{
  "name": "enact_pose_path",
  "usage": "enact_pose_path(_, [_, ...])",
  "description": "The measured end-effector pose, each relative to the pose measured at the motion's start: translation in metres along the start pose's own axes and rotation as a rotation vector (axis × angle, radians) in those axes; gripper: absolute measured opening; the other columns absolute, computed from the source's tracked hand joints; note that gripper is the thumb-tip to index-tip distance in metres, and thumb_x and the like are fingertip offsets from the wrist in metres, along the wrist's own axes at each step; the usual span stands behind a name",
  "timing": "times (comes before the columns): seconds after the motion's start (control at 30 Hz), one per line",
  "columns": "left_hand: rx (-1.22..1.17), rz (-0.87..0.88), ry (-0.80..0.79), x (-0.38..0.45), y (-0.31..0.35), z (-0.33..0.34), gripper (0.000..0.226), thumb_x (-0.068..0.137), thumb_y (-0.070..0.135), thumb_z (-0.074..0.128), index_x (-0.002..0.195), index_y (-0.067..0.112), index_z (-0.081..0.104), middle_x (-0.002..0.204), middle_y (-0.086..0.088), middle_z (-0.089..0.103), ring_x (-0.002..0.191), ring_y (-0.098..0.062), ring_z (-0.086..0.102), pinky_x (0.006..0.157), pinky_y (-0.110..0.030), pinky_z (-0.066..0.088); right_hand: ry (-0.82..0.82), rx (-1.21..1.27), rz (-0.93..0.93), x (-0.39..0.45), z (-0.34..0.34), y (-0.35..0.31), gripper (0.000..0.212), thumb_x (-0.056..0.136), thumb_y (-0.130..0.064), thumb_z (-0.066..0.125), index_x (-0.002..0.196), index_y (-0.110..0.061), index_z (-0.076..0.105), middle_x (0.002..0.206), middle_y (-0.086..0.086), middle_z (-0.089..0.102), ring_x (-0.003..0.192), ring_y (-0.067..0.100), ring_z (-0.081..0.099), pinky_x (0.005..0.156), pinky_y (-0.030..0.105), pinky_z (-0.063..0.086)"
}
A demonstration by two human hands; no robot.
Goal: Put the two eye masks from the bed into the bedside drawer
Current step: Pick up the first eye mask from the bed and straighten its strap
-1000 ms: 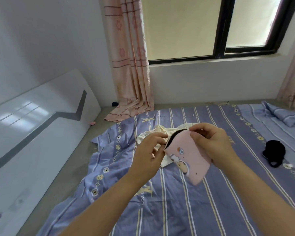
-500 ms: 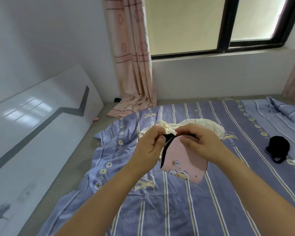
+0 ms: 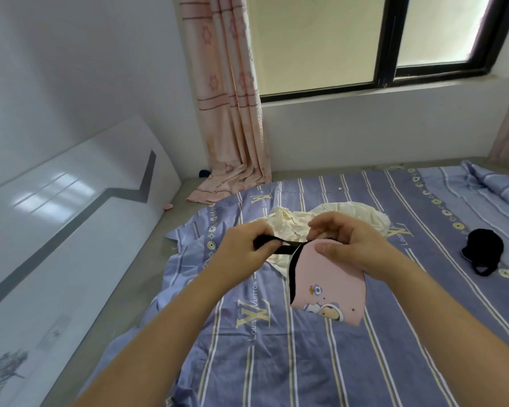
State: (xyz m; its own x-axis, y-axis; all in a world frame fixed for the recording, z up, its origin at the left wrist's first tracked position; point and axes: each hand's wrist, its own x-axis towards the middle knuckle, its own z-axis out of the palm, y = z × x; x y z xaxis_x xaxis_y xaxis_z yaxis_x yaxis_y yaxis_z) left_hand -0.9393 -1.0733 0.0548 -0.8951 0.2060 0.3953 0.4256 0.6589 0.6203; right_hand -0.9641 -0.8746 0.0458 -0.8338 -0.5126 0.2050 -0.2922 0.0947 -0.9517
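A pink eye mask (image 3: 332,289) with a cartoon print and black edging hangs above the bed in both my hands. My right hand (image 3: 347,239) pinches its top edge. My left hand (image 3: 244,251) is closed on the mask's black strap (image 3: 279,245), which is stretched out to the left. A black eye mask (image 3: 482,249) lies on the striped blue sheet (image 3: 276,348) at the right, apart from both hands. No bedside drawer is in view.
A crumpled cream cloth (image 3: 294,221) lies on the bed just behind my hands. A white headboard (image 3: 56,230) runs along the left. A pink curtain (image 3: 229,113) hangs beside the window. A folded blue blanket (image 3: 500,183) sits far right.
My left hand has drawn the black strap out to the left, away from the pink mask. The mask now hangs lower from my right hand. The view has shifted slightly.
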Motion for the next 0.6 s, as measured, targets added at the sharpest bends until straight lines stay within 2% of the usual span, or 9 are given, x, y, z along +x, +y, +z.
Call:
enact_pose_path(0.1, [0.006, -0.105, 0.086, -0.002, 0.006, 0.014, 0.036, 0.085, 0.009, 0.053, 0.06, 0.029, 0.038, 0.051, 0.009, 0.037, 0.049, -0.007, 0.036, 0.051, -0.016, 0.031, -0.074, -0.07, 0.039, 0.002, 0.007, 0.001, 0.034, 0.076, 0.007, 0.06, 0.075, -0.027, 0.057, 0.076, -0.003, 0.059, 0.067, 0.004, 0.058, 0.061, 0.012, 0.047])
enact_pose_path(0.17, [-0.004, -0.177, 0.069, 0.0, 0.011, 0.021, 0.039, 0.088, 0.013, 0.048, 0.057, 0.029, 0.033, 0.05, 0.005, 0.037, 0.05, -0.01, 0.036, 0.053, -0.027, 0.027, -0.075, -0.108, 0.059, 0.005, 0.012, 0.0, 0.03, 0.075, 0.004, 0.062, 0.078, -0.026, 0.056, 0.077, -0.005, 0.057, 0.069, 0.007, 0.055, 0.062, 0.012, 0.046])
enact_pose_path(0.23, [0.047, -0.191, 0.003, 0.003, 0.015, 0.025, 0.032, 0.09, 0.018, 0.045, 0.059, 0.019, 0.041, 0.056, -0.008, 0.049, 0.058, -0.023, 0.045, 0.059, -0.035, 0.029, -0.089, -0.216, 0.08, 0.007, 0.017, -0.001, 0.027, 0.073, -0.001, 0.065, 0.09, -0.02, 0.057, 0.081, -0.002, 0.058, 0.072, 0.012, 0.056, 0.067, 0.015, 0.047])
enact_pose_path(0.3, [0.153, -0.123, -0.004, 0.002, 0.021, 0.029, 0.026, 0.091, 0.022, 0.044, 0.073, 0.007, 0.056, 0.074, -0.022, 0.063, 0.073, -0.035, 0.054, 0.06, -0.036, 0.031, -0.057, -0.36, 0.085, 0.008, 0.021, 0.001, 0.029, 0.073, -0.005, 0.065, 0.1, -0.015, 0.059, 0.089, 0.007, 0.064, 0.08, 0.021, 0.06, 0.075, 0.025, 0.049])
enact_pose_path(0.33, [0.208, -0.066, 0.01, -0.001, 0.021, 0.031, 0.028, 0.092, 0.025, 0.044, 0.079, 0.005, 0.059, 0.078, -0.024, 0.065, 0.076, -0.035, 0.056, 0.059, -0.035, 0.028, 0.011, -0.38, 0.08, 0.009, 0.022, 0.002, 0.028, 0.073, -0.005, 0.064, 0.1, -0.013, 0.06, 0.09, 0.007, 0.065, 0.083, 0.021, 0.061, 0.076, 0.023, 0.049])
enact_pose_path(0.43, [0.267, 0.029, 0.095, -0.016, 0.018, 0.033, 0.043, 0.09, 0.035, 0.036, 0.077, 0.003, 0.061, 0.071, -0.019, 0.064, 0.069, -0.031, 0.057, 0.057, -0.028, 0.025, 0.292, -0.22, 0.096, 0.007, 0.02, 0.006, 0.018, 0.076, -0.001, 0.061, 0.087, -0.014, 0.066, 0.077, -0.008, 0.062, 0.074, 0.004, 0.057, 0.061, -0.003, 0.04])
enact_pose_path(0.5, [0.151, -0.007, 0.113, -0.023, 0.014, 0.03, 0.04, 0.089, 0.033, 0.035, 0.065, 0.01, 0.057, 0.055, -0.005, 0.054, 0.055, -0.021, 0.051, 0.053, -0.024, 0.021, 0.411, -0.074, 0.08, 0.004, 0.022, 0.009, 0.028, 0.076, 0.003, 0.059, 0.072, -0.024, 0.063, 0.075, -0.013, 0.06, 0.071, -0.002, 0.056, 0.056, -0.005, 0.038])
enact_pose_path(0.57, [0.078, -0.035, 0.114, -0.029, 0.011, 0.03, 0.031, 0.085, 0.035, 0.035, 0.055, 0.026, 0.037, 0.05, 0.009, 0.037, 0.048, -0.005, 0.036, 0.048, -0.024, 0.021, 0.505, 0.05, 0.041, 0.002, 0.029, 0.012, 0.038, 0.076, 0.007, 0.057, 0.068, -0.03, 0.06, 0.075, -0.012, 0.061, 0.068, -0.002, 0.059, 0.055, -0.004, 0.041])
enact_pose_path(0.6, [0.084, -0.04, 0.113, -0.031, 0.01, 0.031, 0.029, 0.083, 0.036, 0.036, 0.055, 0.031, 0.03, 0.051, 0.01, 0.034, 0.048, -0.004, 0.034, 0.048, -0.021, 0.024, 0.551, 0.107, 0.015, 0.001, 0.033, 0.012, 0.041, 0.076, 0.008, 0.055, 0.069, -0.031, 0.06, 0.076, -0.011, 0.062, 0.066, -0.005, 0.061, 0.055, -0.002, 0.042])
